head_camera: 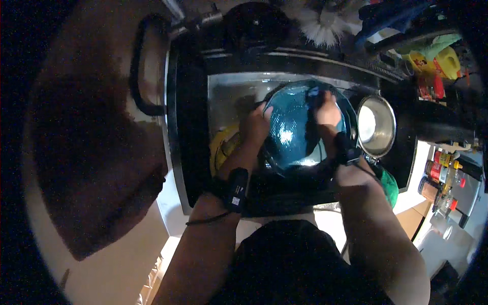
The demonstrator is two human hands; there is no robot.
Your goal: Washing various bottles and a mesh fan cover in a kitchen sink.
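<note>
A round dark teal pan or pot [291, 126] with a shiny wet inside is tilted over the sink [232, 82]. My left hand [257, 124] grips its left rim, thumb over the edge. Inside, near the far right wall, my right hand [328, 110] is closed on a dark cloth or scrubber [314, 95], blurred and partly hidden by the fingers. Both wrists carry black strapped devices. A yellow round item [225, 145] lies in the sink beside my left forearm.
Right of the teal pan stands a steel bowl [377, 126]. A green cloth or item [389, 187] lies near my right forearm. The faucet [194, 23] and a white brush [324, 28] are beyond the sink. Bottles [442, 167] stand far right.
</note>
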